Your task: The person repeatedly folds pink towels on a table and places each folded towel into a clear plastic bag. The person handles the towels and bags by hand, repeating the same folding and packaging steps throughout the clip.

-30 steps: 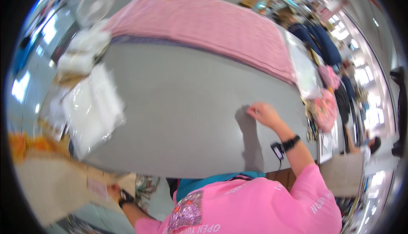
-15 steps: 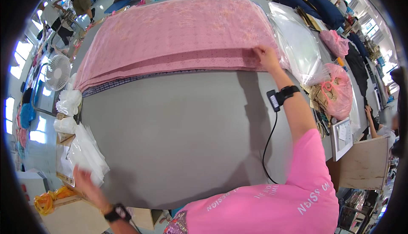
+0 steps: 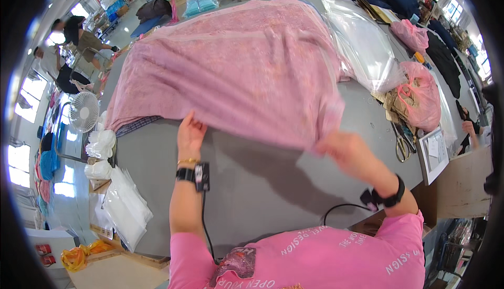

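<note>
A large pink patterned cloth [image 3: 226, 68] spreads over the far half of the grey table [image 3: 252, 194], its near right part lifted and pulled toward me in folds. My right hand [image 3: 349, 152], blurred by motion, is closed on the cloth's near right corner. At the cloth's near edge, left of the middle, my left hand [image 3: 192, 134] is palm up with its fingers loosely bent and thumb apart; no cloth shows in its palm. A dark checked cloth [image 3: 137, 125] peeks out from under the pink one at the left.
Clear plastic sheets [image 3: 359, 45] lie along the right side, near a pink plastic bag [image 3: 420, 97] and scissors [image 3: 402, 144]. White plastic bags [image 3: 126, 205] sit at the left edge, below a white fan [image 3: 84, 111]. Other people [image 3: 86, 39] stand at the far left.
My right hand has drawn the cloth's near right corner toward me, and folds have formed. My left hand has moved from the white bags at the left to the cloth's near edge.
</note>
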Tool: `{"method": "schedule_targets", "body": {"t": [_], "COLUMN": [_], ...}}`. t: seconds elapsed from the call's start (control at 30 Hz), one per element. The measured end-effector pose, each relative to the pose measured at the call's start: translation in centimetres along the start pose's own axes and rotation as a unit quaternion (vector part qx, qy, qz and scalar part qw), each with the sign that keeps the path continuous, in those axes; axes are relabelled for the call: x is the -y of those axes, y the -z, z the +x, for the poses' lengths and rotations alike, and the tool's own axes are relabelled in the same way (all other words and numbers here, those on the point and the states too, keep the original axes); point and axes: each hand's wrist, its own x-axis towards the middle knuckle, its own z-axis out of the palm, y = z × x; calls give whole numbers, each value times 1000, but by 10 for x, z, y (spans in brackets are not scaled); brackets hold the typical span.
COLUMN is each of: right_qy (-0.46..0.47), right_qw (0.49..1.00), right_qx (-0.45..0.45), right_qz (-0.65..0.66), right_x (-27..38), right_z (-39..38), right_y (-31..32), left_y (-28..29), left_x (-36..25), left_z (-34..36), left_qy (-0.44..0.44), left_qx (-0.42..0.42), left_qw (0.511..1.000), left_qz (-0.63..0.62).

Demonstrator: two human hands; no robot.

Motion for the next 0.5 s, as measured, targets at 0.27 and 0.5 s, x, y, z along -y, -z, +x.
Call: {"method": "schedule_targets", "body": {"t": [0.27,0.5], "right_qy": [16,-284], "right_qw": [841,925], "right_qx": [334,-128], "right_qz": [425,215], "right_x": [53,-156], "right_z": [1,204], "right_y": [-64,-126], "left_y": [147,222], "left_x": [-44,-41], "left_z": [-198,-209], "left_qy": [-162,-203], "left_qx": [-14,-92], "left_qw": [987,973], "left_qz": [6,63]}}
